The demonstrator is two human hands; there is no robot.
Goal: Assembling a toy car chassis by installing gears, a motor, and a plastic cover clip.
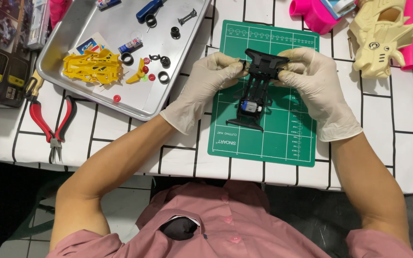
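our left hand (210, 79) and right hand (314, 79), in thin latex gloves, pinch the far end of a black plastic toy car chassis (256, 91) from both sides, apparently to steady it above the green cutting mat (283, 138). a steel tray (168, 102) of small tyres and a yellow car body (93, 68) sits left.

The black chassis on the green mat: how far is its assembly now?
Done: a small motor already sits in the black chassis. In hand: the left hand and right hand, both gloved, grip its far end above the green mat. Left: black tyres, red small parts and the yellow body shell lie unmounted in the metal tray.
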